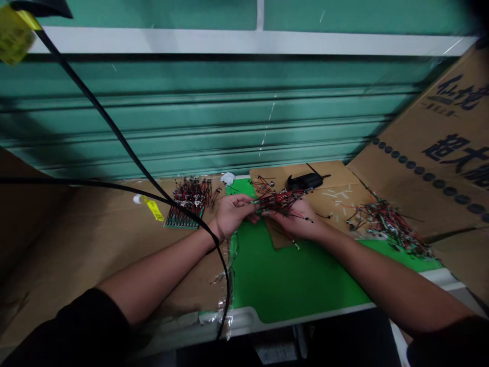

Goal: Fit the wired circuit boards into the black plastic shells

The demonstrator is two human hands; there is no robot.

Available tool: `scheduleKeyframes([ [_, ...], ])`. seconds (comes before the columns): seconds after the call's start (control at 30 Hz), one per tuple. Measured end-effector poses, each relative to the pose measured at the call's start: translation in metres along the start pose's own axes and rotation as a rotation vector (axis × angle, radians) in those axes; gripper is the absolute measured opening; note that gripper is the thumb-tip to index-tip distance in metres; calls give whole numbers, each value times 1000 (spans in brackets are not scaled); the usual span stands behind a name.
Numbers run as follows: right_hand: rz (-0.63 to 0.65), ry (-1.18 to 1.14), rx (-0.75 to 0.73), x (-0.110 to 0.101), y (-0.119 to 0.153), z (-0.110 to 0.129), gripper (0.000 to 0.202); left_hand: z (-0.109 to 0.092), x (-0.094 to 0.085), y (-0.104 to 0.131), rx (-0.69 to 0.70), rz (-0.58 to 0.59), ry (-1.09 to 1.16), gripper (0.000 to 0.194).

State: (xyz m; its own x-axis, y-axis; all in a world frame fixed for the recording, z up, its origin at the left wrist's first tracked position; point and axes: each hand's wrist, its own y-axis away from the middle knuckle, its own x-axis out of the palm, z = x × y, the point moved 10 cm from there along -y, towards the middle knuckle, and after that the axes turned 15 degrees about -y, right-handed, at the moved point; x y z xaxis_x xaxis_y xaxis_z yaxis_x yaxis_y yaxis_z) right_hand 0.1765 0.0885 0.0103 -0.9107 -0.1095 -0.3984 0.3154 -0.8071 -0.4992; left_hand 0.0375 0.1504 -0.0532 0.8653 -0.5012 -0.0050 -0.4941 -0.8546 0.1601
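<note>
A bundle of red and black wires on a small green circuit board [280, 201] is held between my two hands at the middle of the bench. The fingers of my left hand [235, 211] pinch its left end. My right hand [300, 219] is closed around the wires from below, their loose ends sticking out over its fingers. Left of my left hand lies a green board panel [185, 221] with rows of wires standing on it. To the right is a loose pile of wired parts [393, 229].
Cardboard sheets [126, 250] cover parts of the green tabletop [298, 280]. A black tool-like object [305, 181] and small white strips [338, 193] lie behind my right hand. Black cables [99, 107] cross my left arm. A cardboard box wall [431, 148] stands at right.
</note>
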Motion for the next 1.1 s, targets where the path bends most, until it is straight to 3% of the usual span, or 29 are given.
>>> scheduleKeyframes([
  [0.17,59,116,-91,5,-2,14,22,-3,-1,2,31,-37,-47,52],
  [0.37,18,101,-32,-2,-1,9,8,-7,-5,3,3,-29,114,48],
  [0.5,12,122,-14,-6,-3,7,12,-5,-3,0,-53,37,245,49],
  [0.73,94,165,-47,-6,-4,14,6,-10,-3,-1,-24,135,391,39],
  [0.93,22,199,56,-26,-3,-1,6,-11,-11,1,-36,101,524,29],
  [1.1,-23,223,98,-30,4,-16,5,-12,-4,1,-16,146,423,28],
])
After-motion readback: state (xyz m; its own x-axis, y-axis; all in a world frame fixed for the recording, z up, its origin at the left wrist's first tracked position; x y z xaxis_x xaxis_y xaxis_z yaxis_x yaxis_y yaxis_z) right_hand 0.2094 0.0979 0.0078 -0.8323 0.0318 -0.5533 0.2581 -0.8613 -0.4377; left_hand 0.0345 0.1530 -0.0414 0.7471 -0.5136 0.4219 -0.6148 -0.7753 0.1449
